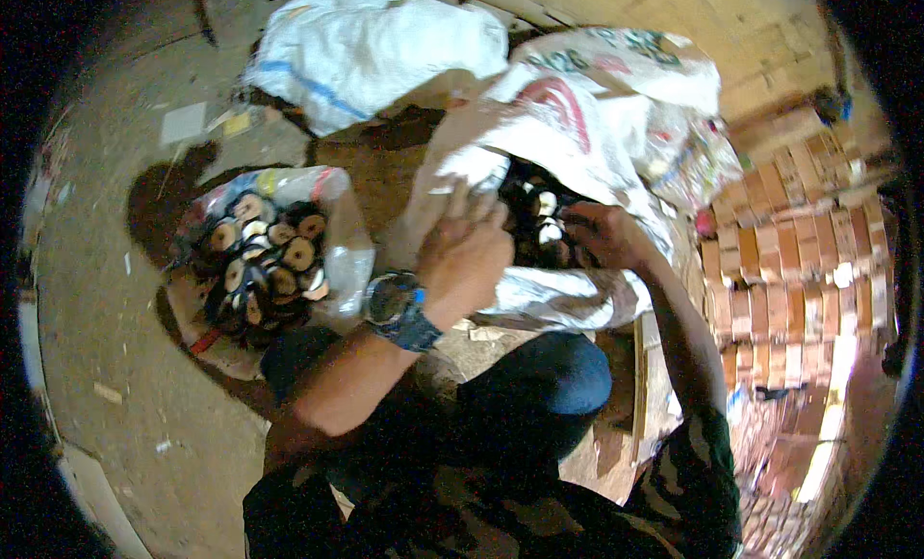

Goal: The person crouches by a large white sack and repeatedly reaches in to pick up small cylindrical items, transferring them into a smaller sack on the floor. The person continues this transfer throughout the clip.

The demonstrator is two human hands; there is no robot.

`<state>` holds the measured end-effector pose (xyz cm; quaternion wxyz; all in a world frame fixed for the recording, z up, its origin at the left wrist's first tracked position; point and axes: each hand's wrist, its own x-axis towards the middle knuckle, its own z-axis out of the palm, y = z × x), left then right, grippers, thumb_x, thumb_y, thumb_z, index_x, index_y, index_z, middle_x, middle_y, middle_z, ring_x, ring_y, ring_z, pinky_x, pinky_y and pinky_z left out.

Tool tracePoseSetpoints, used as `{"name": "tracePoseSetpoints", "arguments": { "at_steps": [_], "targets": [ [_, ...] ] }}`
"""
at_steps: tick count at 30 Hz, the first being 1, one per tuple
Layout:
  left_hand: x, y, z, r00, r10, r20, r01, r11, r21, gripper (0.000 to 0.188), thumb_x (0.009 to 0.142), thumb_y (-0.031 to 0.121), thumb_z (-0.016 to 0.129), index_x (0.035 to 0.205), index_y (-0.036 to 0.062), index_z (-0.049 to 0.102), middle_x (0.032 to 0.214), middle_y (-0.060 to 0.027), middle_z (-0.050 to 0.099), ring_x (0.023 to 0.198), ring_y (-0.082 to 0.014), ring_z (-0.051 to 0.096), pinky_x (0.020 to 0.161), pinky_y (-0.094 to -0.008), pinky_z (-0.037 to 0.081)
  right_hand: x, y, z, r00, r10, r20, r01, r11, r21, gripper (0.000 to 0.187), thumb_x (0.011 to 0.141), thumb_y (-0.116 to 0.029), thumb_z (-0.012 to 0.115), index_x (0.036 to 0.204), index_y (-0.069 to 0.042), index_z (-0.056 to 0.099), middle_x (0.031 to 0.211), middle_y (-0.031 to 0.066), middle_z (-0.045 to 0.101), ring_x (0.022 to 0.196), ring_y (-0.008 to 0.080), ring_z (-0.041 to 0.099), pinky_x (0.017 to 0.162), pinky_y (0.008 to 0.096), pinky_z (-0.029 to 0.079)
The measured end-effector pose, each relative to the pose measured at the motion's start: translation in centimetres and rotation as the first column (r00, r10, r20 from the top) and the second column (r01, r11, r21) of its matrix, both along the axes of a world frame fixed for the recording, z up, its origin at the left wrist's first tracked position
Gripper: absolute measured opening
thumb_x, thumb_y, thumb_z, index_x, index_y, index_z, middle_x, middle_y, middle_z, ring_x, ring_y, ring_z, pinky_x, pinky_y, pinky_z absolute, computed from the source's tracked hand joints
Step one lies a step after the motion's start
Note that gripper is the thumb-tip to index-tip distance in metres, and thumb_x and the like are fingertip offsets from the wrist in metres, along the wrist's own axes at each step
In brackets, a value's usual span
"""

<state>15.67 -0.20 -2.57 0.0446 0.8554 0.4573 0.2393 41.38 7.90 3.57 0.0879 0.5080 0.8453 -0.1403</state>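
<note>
A white woven sack (568, 131) lies with its mouth toward me, showing dark round pieces (539, 213) inside, some with bright faces. My right hand (611, 234) reaches into that mouth, its fingers curled at the pieces; what they hold is hidden. Over the sack's left edge is my left hand (467, 256), its fingers stretched forward and blurred, with a watch (393, 299) on the wrist. To the left, a clear plastic bag (345, 237) holds many dark-rimmed discs (298, 253) with tan faces and small centre holes.
Another full white sack (375, 49) with a blue stripe stands at the back. Reddish-brown blocks (770, 261) are stacked along the right. A crumpled plastic bag (688, 155) leans beside the open sack. Scraps and a pale sheet (185, 122) lie on the floor.
</note>
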Motion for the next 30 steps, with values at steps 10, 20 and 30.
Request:
{"name": "tracePoseSetpoints", "arguments": {
  "at_steps": [10, 20, 30],
  "targets": [
    [0.5, 1.4, 1.9, 0.998, 0.066, -0.003, -0.066, 0.998, 0.0, 0.035, 0.064, 0.022, 0.07, 0.086, -0.0051, 0.072, 0.135, -0.0274, 0.052, 0.135, -0.0354, 0.04, 0.12, -0.0532, 0.013, 4.7, 9.3, -2.2, 0.995, 0.098, 0.0, -0.087, 0.889, 0.45, 0.029, 0.091, -0.032, 0.061, 0.098, -0.005, 0.068, 0.092, 0.0242, 0.067, 0.083, 0.0396, 0.066, 0.073, 0.0478, 0.053],
    [1.1, 2.7, 2.0, 0.998, 0.068, -0.002, -0.068, 0.997, 0.041, 0.032, 0.064, 0.02, 0.069, 0.084, -0.0051, 0.07, 0.138, -0.027, 0.049, 0.137, -0.0376, 0.037, 0.119, -0.0554, 0.013, 1.4, 7.7, -9.3, 0.943, 0.213, 0.255, -0.286, 0.911, 0.297, 0.04, 0.096, -0.022, 0.048, 0.133, -0.007, 0.054, 0.105, 0.0168, 0.07, 0.09, 0.0315, 0.07, 0.078, 0.041, 0.057],
    [0.6, 2.4, 2.2, 0.993, 0.041, 0.107, -0.047, 0.997, 0.055, 0.033, 0.063, 0.019, 0.07, 0.085, -0.0059, 0.071, 0.137, -0.0258, 0.051, 0.137, -0.0368, 0.037, 0.119, -0.0562, 0.014, 0.8, 6.7, -6.3, 0.919, 0.29, 0.269, -0.343, 0.922, 0.177, 0.061, 0.084, -0.024, 0.066, 0.138, -0.004, 0.044, 0.129, 0.0216, 0.058, 0.115, 0.0365, 0.059, 0.098, 0.0429, 0.048]
  ]
}}
